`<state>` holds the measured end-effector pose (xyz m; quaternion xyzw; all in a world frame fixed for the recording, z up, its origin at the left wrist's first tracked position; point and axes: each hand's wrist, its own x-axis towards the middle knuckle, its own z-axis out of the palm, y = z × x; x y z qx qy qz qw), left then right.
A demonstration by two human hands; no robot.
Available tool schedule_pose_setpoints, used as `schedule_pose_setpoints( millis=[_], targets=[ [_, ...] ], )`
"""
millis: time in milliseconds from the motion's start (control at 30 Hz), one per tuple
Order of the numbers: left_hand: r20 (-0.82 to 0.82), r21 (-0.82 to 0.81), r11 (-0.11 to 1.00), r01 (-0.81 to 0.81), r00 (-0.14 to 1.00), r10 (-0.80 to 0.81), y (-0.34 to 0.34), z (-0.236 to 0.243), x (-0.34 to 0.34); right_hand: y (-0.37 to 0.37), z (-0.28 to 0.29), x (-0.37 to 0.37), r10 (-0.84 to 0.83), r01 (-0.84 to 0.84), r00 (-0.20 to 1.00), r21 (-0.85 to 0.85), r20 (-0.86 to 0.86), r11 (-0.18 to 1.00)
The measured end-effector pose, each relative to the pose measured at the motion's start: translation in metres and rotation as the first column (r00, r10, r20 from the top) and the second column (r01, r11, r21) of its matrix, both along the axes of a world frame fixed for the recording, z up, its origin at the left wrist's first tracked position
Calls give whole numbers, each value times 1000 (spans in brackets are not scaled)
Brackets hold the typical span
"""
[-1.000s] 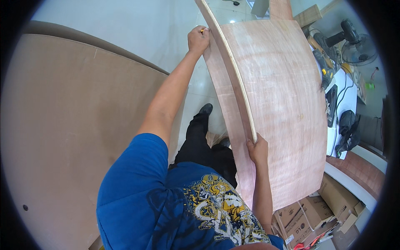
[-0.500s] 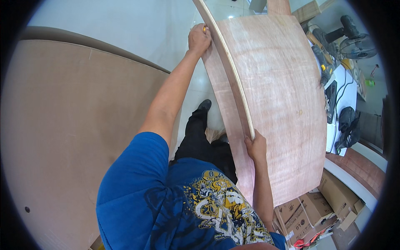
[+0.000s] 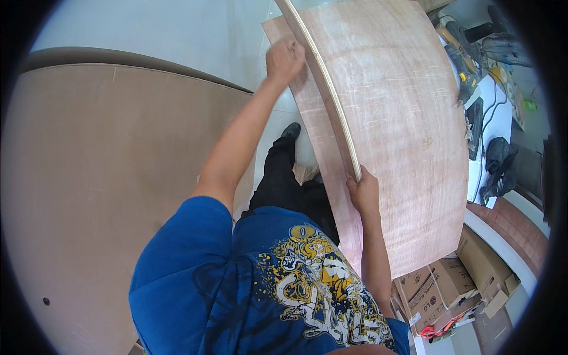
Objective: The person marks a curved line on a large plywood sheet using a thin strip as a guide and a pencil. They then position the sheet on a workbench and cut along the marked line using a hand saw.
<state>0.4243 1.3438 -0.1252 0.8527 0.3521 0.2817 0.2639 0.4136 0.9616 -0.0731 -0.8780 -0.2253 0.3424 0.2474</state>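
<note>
A broad, pale plywood sheet (image 3: 408,136) lies before me to the right. On edge along its left side stands a long, narrow plywood strip (image 3: 329,89), its layered edge facing up. My right hand (image 3: 364,192) is closed round the near end of this strip, with the thumb on its left side. My left hand (image 3: 285,61) is closed and slightly blurred over the sheet's left margin, close beside the strip's far part. What its fingers hold is hidden.
Left of me is a large brown board (image 3: 118,195). Beyond the sheet, a white table (image 3: 490,112) carries a drill (image 3: 464,68), cables and a black bag (image 3: 500,163). Cardboard boxes (image 3: 435,293) stand at the lower right. My shoe (image 3: 291,131) is on the pale floor.
The view has shifted, with more of the sheet's far left corner showing. My left hand has moved slightly nearer along the strip; an orange bit seen at its fingers no longer shows. My right hand keeps its grip.
</note>
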Motion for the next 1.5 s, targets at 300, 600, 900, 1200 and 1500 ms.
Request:
schedule_pose_setpoints(
  millis=[300,600,900,1200,1500],
  targets=[
    [-32,-207,975,77,996,-86,-60,1,-30,-2,-2,0,19,-18,999,-11,31,1000],
    [-349,215,972,97,937,-16,221,-63,47,2,0,1,58,-58,998,5,3,998],
    [-16,89,995,-36,999,38,82,-5,39,2,2,1,22,-22,1000,5,21,1000],
    [-57,-256,966,42,997,-58,-14,10,-7,1,5,2,18,-19,1000,-10,-11,1000],
    [9,-77,993,-85,996,86,148,1,53,-1,3,2,39,-39,999,-15,6,999]
  ],
)
